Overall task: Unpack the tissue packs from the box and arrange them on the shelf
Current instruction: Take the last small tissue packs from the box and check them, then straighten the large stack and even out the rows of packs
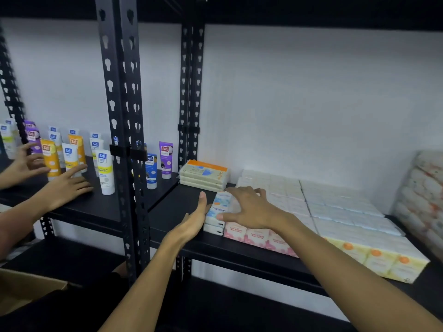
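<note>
Between both hands (196,219) (touching): tissue stack (217,213)

a black metal shelf (172,212) crosses the middle of the frame. on it at right, rows of tissue packs (335,212) lie flat, pink and orange ones along the front edge. a small cream stack (203,174) sits toward the back at centre. at left, upright tubes (105,171) stand in rows.

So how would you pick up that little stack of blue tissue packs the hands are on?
Probably by its two long sides, coming down from above. The blue tissue packs lie flat, pink packs crowd the right, and only the left, where the left hand presses flat, is free. The right hand already rests on top.
</note>
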Motion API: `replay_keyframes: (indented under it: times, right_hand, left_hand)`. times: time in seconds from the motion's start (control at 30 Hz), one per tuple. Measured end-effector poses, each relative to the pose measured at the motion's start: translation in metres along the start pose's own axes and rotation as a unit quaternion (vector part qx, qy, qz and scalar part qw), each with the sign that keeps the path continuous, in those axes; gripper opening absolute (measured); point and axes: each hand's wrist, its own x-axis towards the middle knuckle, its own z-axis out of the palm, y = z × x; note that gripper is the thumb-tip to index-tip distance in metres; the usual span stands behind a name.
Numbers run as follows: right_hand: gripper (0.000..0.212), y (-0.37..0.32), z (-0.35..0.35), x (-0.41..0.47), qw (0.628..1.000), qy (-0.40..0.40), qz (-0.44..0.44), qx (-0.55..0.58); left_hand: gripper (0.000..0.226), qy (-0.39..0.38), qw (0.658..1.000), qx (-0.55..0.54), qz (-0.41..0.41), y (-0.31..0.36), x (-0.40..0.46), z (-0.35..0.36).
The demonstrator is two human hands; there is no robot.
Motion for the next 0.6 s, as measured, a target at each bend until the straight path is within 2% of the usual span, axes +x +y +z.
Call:
replay_keyframes:
  times: [0.07,0.13,0.3,0.37,0.43,0.5,0.6]
  right_hand:
    - [0.084,0.014,-0.011,-0.021,0.999,0.024,0.020,0.021]
    - [0.080,0.031,-0.020,-0.043,0.998,0.048,0.041,0.027]
    - [0.074,0.081,-0.040,-0.099,0.990,0.108,0.096,-0.004]
    - [0.073,0.100,-0.045,-0.122,0.985,0.124,0.118,-0.030]
    - [0.071,0.117,-0.049,-0.145,0.980,0.137,0.142,-0.030]
    - [0.069,0.132,-0.052,-0.168,0.975,0.151,0.163,-0.020]
    - [0.068,0.154,-0.057,-0.205,0.966,0.179,0.189,-0.001]
  left_hand:
    - [0.090,-0.023,0.998,0.049,-0.015,-0.007,0.017,-0.009]
    - [0.092,-0.013,0.999,0.040,-0.016,0.001,0.010,-0.007]
    - [0.080,0.094,0.996,0.001,0.000,0.050,-0.037,0.008]
    - [0.069,0.155,0.987,0.004,0.042,0.064,-0.046,0.017]
    - [0.064,0.181,0.977,0.042,0.102,0.082,-0.055,0.034]
    - [0.060,0.177,0.967,0.077,0.164,0.103,-0.062,0.058]
    - [0.057,0.130,0.956,0.129,0.231,0.138,-0.072,0.107]
